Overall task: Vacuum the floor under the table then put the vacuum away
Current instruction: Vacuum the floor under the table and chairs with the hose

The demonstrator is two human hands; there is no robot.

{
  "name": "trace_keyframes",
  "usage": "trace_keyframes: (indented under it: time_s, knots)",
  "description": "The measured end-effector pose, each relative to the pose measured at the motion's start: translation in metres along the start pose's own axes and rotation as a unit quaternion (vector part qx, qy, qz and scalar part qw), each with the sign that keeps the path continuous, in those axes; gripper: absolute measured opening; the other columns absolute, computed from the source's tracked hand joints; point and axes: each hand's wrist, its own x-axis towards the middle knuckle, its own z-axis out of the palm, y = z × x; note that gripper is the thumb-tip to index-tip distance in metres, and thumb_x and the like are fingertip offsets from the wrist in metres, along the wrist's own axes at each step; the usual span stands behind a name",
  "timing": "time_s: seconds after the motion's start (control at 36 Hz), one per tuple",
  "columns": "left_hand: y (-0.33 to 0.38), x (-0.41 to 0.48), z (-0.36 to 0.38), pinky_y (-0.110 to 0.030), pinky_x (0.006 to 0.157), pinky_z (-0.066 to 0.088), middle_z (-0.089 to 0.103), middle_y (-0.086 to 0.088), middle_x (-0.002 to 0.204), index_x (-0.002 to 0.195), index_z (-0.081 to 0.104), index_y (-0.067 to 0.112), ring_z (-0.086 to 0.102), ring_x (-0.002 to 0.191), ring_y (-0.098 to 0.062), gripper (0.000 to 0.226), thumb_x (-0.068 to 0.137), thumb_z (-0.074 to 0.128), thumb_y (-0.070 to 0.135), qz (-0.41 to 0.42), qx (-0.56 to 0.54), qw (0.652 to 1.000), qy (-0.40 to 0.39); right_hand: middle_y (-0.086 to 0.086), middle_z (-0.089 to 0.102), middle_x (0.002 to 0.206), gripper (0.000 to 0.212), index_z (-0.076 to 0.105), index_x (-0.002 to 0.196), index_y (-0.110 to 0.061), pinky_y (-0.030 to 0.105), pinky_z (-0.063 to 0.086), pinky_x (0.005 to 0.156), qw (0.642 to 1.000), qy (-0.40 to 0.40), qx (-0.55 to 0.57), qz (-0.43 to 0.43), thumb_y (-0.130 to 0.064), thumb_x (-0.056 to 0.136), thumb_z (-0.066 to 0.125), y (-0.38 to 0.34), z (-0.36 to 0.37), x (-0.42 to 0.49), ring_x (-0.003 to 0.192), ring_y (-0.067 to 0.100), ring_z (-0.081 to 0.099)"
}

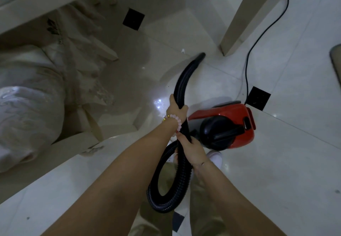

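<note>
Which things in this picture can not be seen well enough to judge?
Head view:
- Hose tip: motion-blurred; floor contact unclear.
- Power cord: far end hidden behind the table leg.
- Red vacuum: hose joint covered by the right hand.
- White speck: too small to identify.
- Grey object at right edge: cut off.

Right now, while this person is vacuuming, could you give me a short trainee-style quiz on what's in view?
1. True or false: the left hand and the right hand both grip the black hose.
2. The vacuum body is: A blue, B red, C green.
3. Which wrist wears the pink bead bracelet?
Key: 1 true; 2 B; 3 left.
</note>
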Motion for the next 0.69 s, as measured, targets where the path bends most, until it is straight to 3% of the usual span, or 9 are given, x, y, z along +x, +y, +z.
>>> trace_keyframes:
  time_s: [0.11, 0.19, 0.25, 0.31, 0.39, 0.47, 0.58, 0.69]
  knots:
    - [-0.004, 0.002, -0.002, -0.054, 0.088, 0.053, 0.057, -0.029, 0.120, 0.147, 0.012, 0.014, 0.061, 0.101, -0.046, 0.064, 0.093, 0.046, 0.016, -0.019, -0.009, 0.999, 0.036, 0.008, 0.053, 0.055, 0.029, 0.051, 0.080, -0.008, 0.021, 0.045, 0.040, 1.000, -0.008, -0.004, 0.013, -0.034, 0.091, 0.058, 0.000, 0.002, 0.002, 0.038, 0.015, 0.049]
    - [-0.007, 0.003, -0.002, -0.045, 0.092, 0.052, 0.057, -0.023, 0.120, 0.151, 0.004, 0.014, 0.060, 0.094, -0.035, 0.070, 0.094, 0.046, 0.017, -0.035, -0.018, 0.998, 0.057, 0.007, 0.054, 0.055, 0.028, 0.050, 0.080, -0.008, 0.021, 0.044, 0.040, 1.000, -0.008, -0.004, 0.017, -0.033, 0.091, 0.058, 0.003, 0.002, 0.003, 0.038, 0.015, 0.050]
    - [-0.009, 0.004, 0.000, -0.035, 0.090, 0.048, 0.055, -0.014, 0.119, 0.151, 0.002, 0.009, 0.057, 0.100, -0.032, 0.070, 0.096, 0.045, 0.017, -0.044, -0.004, 0.996, 0.076, 0.007, 0.054, 0.056, 0.028, 0.051, 0.079, -0.008, 0.021, 0.044, 0.040, 1.000, -0.011, -0.007, 0.017, -0.032, 0.092, 0.057, 0.005, 0.001, 0.003, 0.039, 0.015, 0.050]
    - [-0.011, 0.005, 0.000, -0.037, 0.092, 0.047, 0.053, -0.018, 0.126, 0.150, 0.001, 0.006, 0.057, 0.109, -0.035, 0.071, 0.096, 0.045, 0.018, -0.054, 0.012, 0.995, 0.084, 0.008, 0.055, 0.057, 0.027, 0.052, 0.079, -0.008, 0.022, 0.045, 0.042, 1.000, -0.016, -0.011, 0.018, -0.032, 0.092, 0.056, 0.006, -0.001, 0.002, 0.042, 0.017, 0.050]
    - [-0.014, 0.005, 0.002, -0.049, 0.093, 0.051, 0.054, -0.027, 0.126, 0.151, -0.002, 0.011, 0.059, 0.108, -0.042, 0.074, 0.095, 0.046, 0.020, -0.062, 0.014, 0.997, 0.043, 0.010, 0.056, 0.060, 0.030, 0.055, 0.084, -0.006, 0.024, 0.046, 0.045, 0.999, -0.018, -0.018, 0.020, -0.035, 0.091, 0.056, 0.009, -0.004, 0.001, 0.044, 0.018, 0.052]
    - [-0.012, 0.006, 0.003, -0.050, 0.094, 0.051, 0.054, -0.029, 0.125, 0.148, 0.007, 0.009, 0.059, 0.107, -0.043, 0.069, 0.094, 0.047, 0.021, -0.048, 0.058, 0.997, -0.001, 0.010, 0.057, 0.060, 0.033, 0.056, 0.090, -0.005, 0.023, 0.046, 0.044, 1.000, -0.009, -0.005, 0.023, -0.037, 0.091, 0.057, 0.012, -0.005, 0.002, 0.042, 0.017, 0.053]
    - [-0.003, 0.006, 0.005, -0.037, 0.086, 0.051, 0.057, -0.020, 0.112, 0.146, 0.017, 0.008, 0.060, 0.097, -0.035, 0.062, 0.093, 0.048, 0.019, -0.023, 0.079, 0.996, -0.037, 0.011, 0.056, 0.059, 0.034, 0.054, 0.087, -0.005, 0.025, 0.046, 0.046, 1.000, 0.001, 0.010, 0.017, -0.039, 0.091, 0.057, 0.012, -0.005, 0.004, 0.041, 0.018, 0.052]
    - [0.001, 0.009, 0.006, -0.048, 0.092, 0.052, 0.049, -0.009, 0.101, 0.143, 0.022, 0.018, 0.053, 0.087, -0.027, 0.059, 0.091, 0.051, 0.014, -0.010, 0.044, 0.995, -0.090, 0.009, 0.055, 0.056, 0.032, 0.055, 0.083, -0.006, 0.027, 0.046, 0.048, 1.000, 0.002, 0.020, 0.012, -0.037, 0.092, 0.055, 0.011, -0.005, 0.003, 0.042, 0.018, 0.052]
